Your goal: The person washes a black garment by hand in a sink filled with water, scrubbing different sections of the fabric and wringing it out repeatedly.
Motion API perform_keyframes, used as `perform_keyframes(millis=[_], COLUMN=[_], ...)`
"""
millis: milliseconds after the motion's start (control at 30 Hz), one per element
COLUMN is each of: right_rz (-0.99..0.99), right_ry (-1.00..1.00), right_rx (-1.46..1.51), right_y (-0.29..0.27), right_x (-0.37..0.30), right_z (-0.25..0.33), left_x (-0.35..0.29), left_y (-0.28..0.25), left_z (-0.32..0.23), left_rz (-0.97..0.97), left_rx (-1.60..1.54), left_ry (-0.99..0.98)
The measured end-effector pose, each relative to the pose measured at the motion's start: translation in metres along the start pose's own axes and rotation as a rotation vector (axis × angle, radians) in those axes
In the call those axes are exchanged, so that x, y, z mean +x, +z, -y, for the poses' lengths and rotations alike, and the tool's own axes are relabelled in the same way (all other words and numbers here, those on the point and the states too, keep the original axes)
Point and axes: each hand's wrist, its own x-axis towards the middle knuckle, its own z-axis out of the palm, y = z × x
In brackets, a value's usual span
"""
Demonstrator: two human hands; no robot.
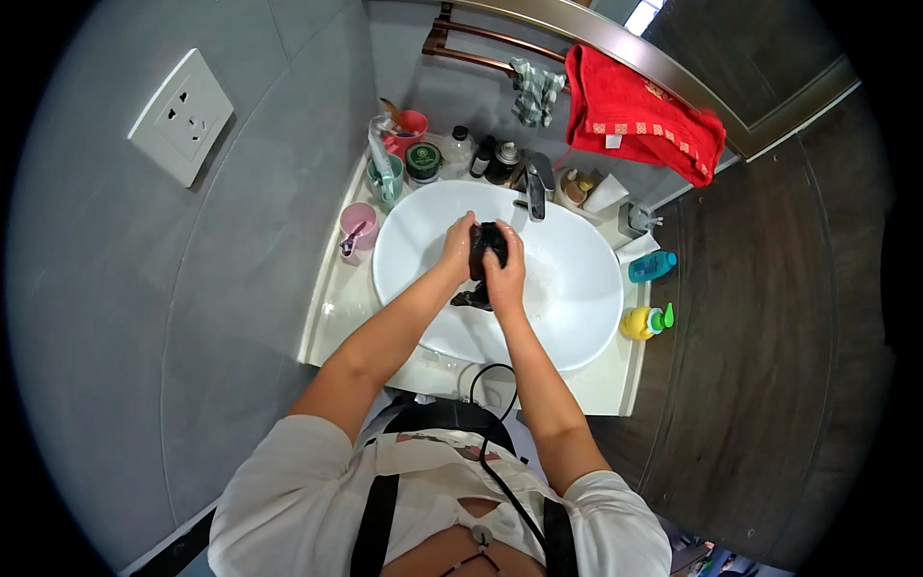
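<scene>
Both my hands are over the white oval basin [577,288], with a bunched piece of wet-looking black cloth [478,252] between them. My left hand [456,250] grips its left side. My right hand [508,267] is closed over its right side, the fingers bent onto it. A loose dark part of the cloth hangs below, between my wrists. Its exact shape is hidden by the bunching and my fingers. Just behind my hands rises a chrome faucet [536,190] at the basin's far edge; whether water is running cannot be made out.
Behind the basin stand a red cup [411,123], a green-lidded jar [422,161] and several bottles. A pink cup [359,224] is at left. Blue [653,266] and yellow pump bottles [640,323] line the right edge. A red towel [630,106] hangs at the back. A black cable [495,471] runs down my front.
</scene>
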Motion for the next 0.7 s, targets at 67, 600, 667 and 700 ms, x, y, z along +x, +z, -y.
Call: perform_keyframes(millis=[67, 600, 667, 700], right_rz=[0.024, 0.597, 0.613, 0.577], right_ry=[-0.07, 0.538, 0.556, 0.476], right_rx=[-0.119, -0.505, -0.596, -0.635], right_y=[0.006, -0.109, -0.111, -0.098], right_x=[0.0, 0.005, 0.009, 0.011], right_z=[0.02, -0.113, -0.118, -0.118], left_x=[0.0, 0.026, 0.054, 0.081], left_y=[-0.002, -0.077, -0.118, -0.172], left_z=[0.002, 0.04, 0.058, 0.067], left_rz=[0.138, -0.079, -0.107, -0.131], left_rx=[-0.255, 0.052, -0.054, -0.119], left_ry=[-0.149, -0.318, -0.277, -0.19])
